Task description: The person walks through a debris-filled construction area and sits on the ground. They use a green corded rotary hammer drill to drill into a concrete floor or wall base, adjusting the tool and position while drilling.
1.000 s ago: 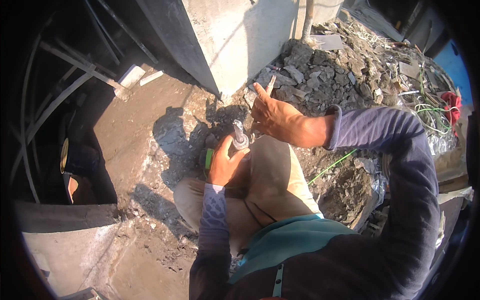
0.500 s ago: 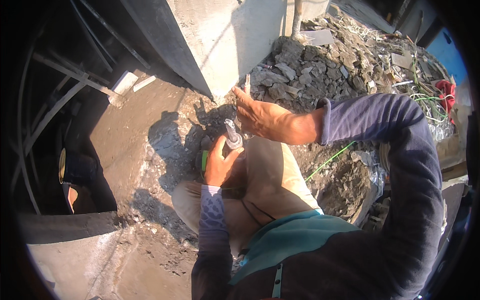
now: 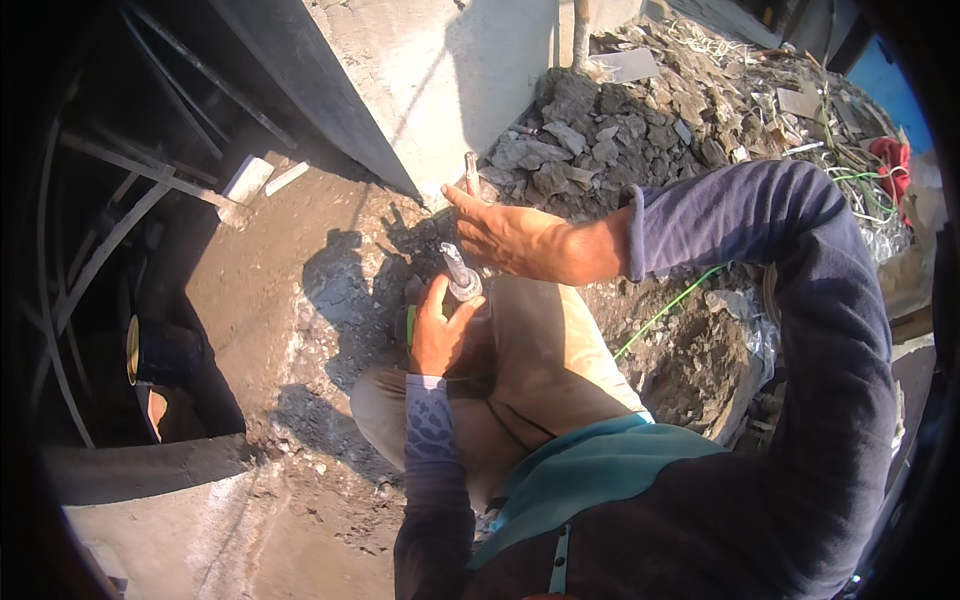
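My left hand grips a power tool with a green and dark body around its collar; a short metal bit sticks up from the collar. Just beyond it, my right hand holds a metal rod, its tip showing past my fingers, index finger extended; part of the rod is hidden by the hand. The tool's lower body is largely hidden by my left hand. Both hands are over my bent legs and close to the base of a concrete column.
Broken rubble lies right of the column, with a red cloth and a green cord. At left is a dark opening with crossed poles, a dark bucket-like object and white blocks.
My right hand and the rod have moved leftward, the rod now standing more upright. My left hand still holds the tool in about the same place. The view has shifted slightly.
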The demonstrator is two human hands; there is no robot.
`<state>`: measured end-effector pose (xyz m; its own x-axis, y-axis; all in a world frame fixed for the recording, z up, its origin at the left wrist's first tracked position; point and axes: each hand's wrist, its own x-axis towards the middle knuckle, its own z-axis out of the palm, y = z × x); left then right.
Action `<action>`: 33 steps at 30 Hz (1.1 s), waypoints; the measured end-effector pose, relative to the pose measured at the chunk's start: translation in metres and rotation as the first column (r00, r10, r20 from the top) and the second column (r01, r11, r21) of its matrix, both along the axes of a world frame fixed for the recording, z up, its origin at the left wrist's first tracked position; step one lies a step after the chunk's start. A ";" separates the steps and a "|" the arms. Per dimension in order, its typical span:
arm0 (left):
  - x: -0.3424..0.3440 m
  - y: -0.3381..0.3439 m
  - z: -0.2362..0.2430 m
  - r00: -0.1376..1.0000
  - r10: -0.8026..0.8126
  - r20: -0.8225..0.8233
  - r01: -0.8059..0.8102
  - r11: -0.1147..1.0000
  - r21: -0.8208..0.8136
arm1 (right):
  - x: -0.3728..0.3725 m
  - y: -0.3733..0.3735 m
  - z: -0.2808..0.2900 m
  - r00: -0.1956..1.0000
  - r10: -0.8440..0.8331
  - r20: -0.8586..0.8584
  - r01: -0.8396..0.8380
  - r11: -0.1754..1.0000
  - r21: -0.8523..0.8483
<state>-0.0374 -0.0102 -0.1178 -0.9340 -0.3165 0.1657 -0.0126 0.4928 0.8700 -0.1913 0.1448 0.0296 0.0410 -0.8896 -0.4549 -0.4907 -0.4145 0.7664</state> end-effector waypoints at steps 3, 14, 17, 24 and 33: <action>-0.001 -0.001 -0.003 1.000 0.003 0.003 -0.003 1.000 -0.007 | -0.003 0.000 -0.001 0.999 0.040 -0.008 -0.040 0.999 0.003; -0.003 0.006 -0.002 0.999 -0.011 -0.049 0.015 0.996 0.086 | -0.074 0.047 -0.030 0.644 -0.385 0.661 0.368 0.914 0.173; -0.001 0.000 -0.002 0.997 -0.048 -0.059 0.054 0.993 0.102 | -0.113 0.060 -0.049 0.035 -0.630 0.776 0.505 0.681 0.530; 0.016 -0.037 -0.046 0.996 -0.040 -0.084 0.027 0.988 -0.150 | -0.053 0.081 -0.121 -0.884 0.009 0.467 0.428 0.416 0.802; 0.029 -0.011 -0.036 0.996 0.086 0.011 -0.086 0.996 -0.018 | -0.005 0.084 -0.143 -0.935 0.237 0.263 0.343 0.419 0.841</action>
